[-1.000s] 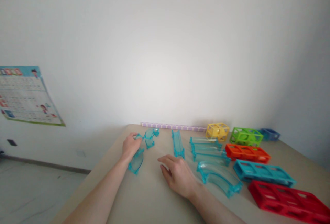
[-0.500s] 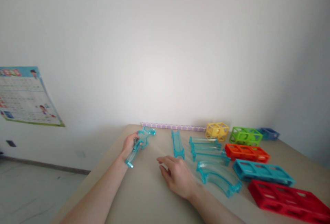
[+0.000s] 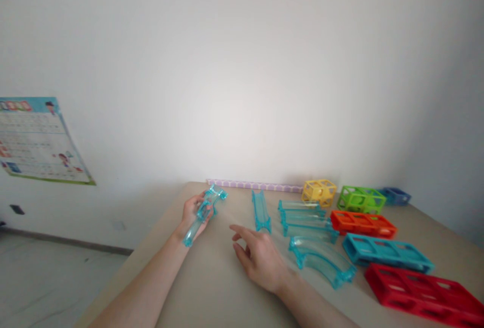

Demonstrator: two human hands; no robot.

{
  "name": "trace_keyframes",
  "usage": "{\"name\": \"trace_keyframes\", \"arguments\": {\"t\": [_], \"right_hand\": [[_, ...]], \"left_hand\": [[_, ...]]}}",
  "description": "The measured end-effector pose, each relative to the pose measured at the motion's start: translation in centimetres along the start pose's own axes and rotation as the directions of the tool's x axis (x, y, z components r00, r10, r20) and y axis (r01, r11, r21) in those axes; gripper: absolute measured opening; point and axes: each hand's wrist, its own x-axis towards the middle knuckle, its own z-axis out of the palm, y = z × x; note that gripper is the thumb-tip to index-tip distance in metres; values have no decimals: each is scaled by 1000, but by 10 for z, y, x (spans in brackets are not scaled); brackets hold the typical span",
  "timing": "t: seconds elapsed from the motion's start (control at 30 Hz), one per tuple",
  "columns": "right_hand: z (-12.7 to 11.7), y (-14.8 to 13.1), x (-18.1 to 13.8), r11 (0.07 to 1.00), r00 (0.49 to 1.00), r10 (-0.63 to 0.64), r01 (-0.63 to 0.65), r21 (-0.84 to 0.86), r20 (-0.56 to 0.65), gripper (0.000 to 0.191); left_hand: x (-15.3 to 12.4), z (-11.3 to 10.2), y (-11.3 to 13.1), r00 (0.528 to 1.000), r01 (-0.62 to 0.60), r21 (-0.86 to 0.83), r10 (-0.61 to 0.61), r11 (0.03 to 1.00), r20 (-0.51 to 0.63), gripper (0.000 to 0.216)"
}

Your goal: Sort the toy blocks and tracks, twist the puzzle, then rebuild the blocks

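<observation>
Clear teal plastic track pieces (image 3: 194, 230) are in my left hand (image 3: 190, 210), raised over the left side of the table. The fingers are wrapped round them, and I cannot tell how many pieces there are. My right hand (image 3: 262, 257) holds nothing; its fingers are apart, low over the table. Just beyond its fingers a straight teal track piece (image 3: 260, 212) lies lengthwise. To the right of that hand lies a curved teal track piece (image 3: 325, 260), with several straight track pieces (image 3: 308, 223) behind it.
At the right stand open-frame blocks: red (image 3: 423, 287), blue (image 3: 387, 252), orange (image 3: 363, 224), green (image 3: 361, 199), yellow (image 3: 318, 192) and dark blue (image 3: 396, 195). A purple patterned strip (image 3: 257, 185) runs along the wall at the table's back edge. A poster (image 3: 41, 141) hangs at the left.
My left hand has turned the held track pieces, so more of the palm and fingers shows behind them. The right hand has barely moved.
</observation>
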Motion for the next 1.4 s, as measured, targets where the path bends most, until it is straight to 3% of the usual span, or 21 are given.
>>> {"name": "trace_keyframes", "arguments": {"t": [0.17,0.37,0.57,1.0,1.17,1.4], "right_hand": [[0,-6,-1,997,998,39,-42,68,42,60],[0,-10,-2,990,990,57,-72,117,126,87],[1,-9,-2,992,990,104,-111,67,94,108],[4,-7,-2,989,997,73,-70,131,-17,65],[8,-3,-1,988,995,92,-87,127,-35,42],[14,5,1,983,993,112,-105,153,-40,34]], "left_hand": [[0,9,-8,991,-35,122,50,992,-121,28],[-3,18,-29,917,-119,319,227,940,-327,40],[-14,30,-47,899,-131,395,277,909,-339,41],[-8,23,-52,940,-129,387,237,913,-245,47],[-10,22,-49,970,-158,424,221,892,-104,54],[-9,21,-49,979,-174,463,205,869,-17,49]]}}
